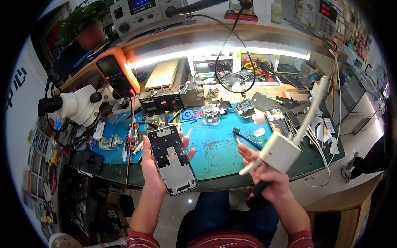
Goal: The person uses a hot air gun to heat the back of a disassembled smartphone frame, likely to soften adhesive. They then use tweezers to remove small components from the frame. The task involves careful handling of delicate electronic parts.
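Observation:
My left hand point(153, 169) is closed around the edges of a phone frame point(173, 159), held tilted above the bench's front edge. Its inner side faces up, black at the top and silver-grey below. To the right, my right hand point(273, 182) grips a tool with a black-and-red handle point(257, 191), whose far end is hidden. Some of its fingers stretch forward. A white block with a thick white cord point(281, 152) overlaps this hand; whether the hand holds it or it hangs in front, I cannot tell.
A blue mat point(211, 155) covers the bench, with a blue-handled brush point(247, 137) and phone parts point(213, 113) on it. A microscope point(78, 105) and an orange multimeter point(118, 72) stand left. Loose white cables point(316, 142) lie right. A black cable point(217, 70) hangs in a loop.

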The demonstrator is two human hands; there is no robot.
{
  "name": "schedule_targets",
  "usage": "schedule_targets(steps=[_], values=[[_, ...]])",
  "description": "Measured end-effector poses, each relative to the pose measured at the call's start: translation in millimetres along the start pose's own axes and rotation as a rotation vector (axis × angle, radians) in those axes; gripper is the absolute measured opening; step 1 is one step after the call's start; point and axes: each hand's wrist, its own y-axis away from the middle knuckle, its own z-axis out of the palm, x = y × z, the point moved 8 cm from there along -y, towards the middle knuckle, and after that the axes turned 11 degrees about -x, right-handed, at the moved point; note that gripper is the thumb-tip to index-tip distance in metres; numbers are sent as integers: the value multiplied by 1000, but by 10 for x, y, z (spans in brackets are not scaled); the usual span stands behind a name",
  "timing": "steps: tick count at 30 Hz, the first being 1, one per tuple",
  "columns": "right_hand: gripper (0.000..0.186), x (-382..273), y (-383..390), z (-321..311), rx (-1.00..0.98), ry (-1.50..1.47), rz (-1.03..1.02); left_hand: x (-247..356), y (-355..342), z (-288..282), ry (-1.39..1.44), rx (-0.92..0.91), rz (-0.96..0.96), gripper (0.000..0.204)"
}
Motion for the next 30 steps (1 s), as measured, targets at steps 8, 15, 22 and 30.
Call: schedule_targets(steps=[8, 15, 22, 30], values=[[53, 19, -70, -26, -13, 105, -138, 269, 206, -221, 238, 69, 39, 76], [45, 352, -406, 297, -135, -68, 46, 371, 350, -231, 298, 17, 9, 70], [58, 584, 0, 712, -339, 132, 330, 232, 705, -44, 51, -111, -149, 91], [51, 570, 343, 527, -131, 698, 706, -227, 1147, 387, 33, -493, -194, 92]])
